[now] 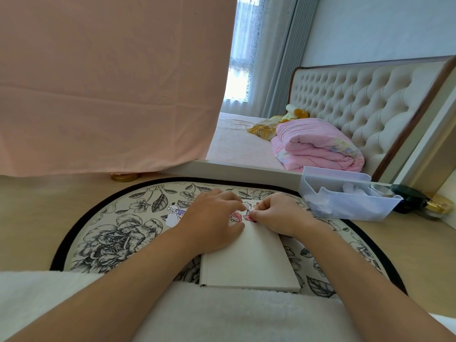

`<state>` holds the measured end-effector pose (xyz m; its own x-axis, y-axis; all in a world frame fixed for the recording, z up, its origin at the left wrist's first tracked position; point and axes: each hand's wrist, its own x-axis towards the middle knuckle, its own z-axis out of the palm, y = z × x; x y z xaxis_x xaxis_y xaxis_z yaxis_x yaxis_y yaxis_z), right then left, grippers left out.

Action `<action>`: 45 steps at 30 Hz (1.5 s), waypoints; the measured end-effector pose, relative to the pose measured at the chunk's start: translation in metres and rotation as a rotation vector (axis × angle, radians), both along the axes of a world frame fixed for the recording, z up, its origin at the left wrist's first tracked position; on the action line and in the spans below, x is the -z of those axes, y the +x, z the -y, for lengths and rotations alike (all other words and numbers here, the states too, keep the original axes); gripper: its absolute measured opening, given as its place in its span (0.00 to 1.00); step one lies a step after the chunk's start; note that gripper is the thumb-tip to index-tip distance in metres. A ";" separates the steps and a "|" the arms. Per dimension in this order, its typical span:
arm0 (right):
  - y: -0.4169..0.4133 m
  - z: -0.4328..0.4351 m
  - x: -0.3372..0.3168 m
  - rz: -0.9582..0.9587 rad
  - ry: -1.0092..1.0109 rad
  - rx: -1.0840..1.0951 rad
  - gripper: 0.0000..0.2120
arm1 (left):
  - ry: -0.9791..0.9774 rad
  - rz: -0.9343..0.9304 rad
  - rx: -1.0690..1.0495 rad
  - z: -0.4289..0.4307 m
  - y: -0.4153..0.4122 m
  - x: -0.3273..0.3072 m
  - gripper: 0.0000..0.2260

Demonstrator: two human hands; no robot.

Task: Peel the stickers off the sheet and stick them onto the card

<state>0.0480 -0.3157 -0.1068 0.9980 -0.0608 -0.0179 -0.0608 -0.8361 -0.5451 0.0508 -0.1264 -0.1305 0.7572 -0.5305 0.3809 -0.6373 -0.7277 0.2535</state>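
Card point(246, 257) flat on floral mat point(118, 233). Left hand point(212, 218) presses it, fingers straight and together, probably as an anchor. Right hand point(278, 213) fingers pinch pink sticker point(248, 217) at far end (sheet point(174, 214) lies left).

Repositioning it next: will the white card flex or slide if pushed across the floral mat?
Probably stiff: the white card shows a thick, straight near edge and lies flat. It likely drags rather than glides, since the floral mat looks like fabric. The left hand on it hints it is light.
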 end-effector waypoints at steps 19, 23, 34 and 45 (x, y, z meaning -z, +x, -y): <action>-0.043 -0.002 0.005 0.215 -0.565 -0.209 0.19 | 0.060 -0.078 0.015 -0.003 -0.007 -0.001 0.14; -0.040 -0.006 0.002 0.086 -0.628 -0.210 0.25 | 0.059 -0.087 0.018 -0.003 -0.008 -0.003 0.14; -0.056 -0.003 0.007 0.056 -0.638 -0.231 0.27 | 0.115 -0.092 -0.034 0.000 -0.011 -0.003 0.17; -0.063 -0.009 0.009 0.076 -0.600 -0.196 0.27 | 0.393 -0.013 -0.042 0.011 -0.002 -0.004 0.28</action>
